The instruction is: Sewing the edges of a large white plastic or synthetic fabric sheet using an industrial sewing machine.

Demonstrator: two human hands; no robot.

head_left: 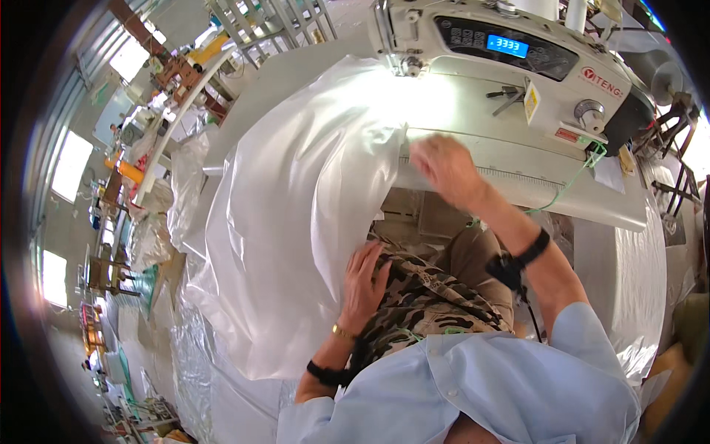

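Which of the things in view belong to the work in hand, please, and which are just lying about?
Apparently part of the work:
glossy white sheet
sewing machine

Apparently just lying about:
crumpled clear plastic at the left
orange cylinder

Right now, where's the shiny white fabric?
In the head view, the white fabric spreads left of centre, from the sewing machine down past the left hand, which is at its right edge.
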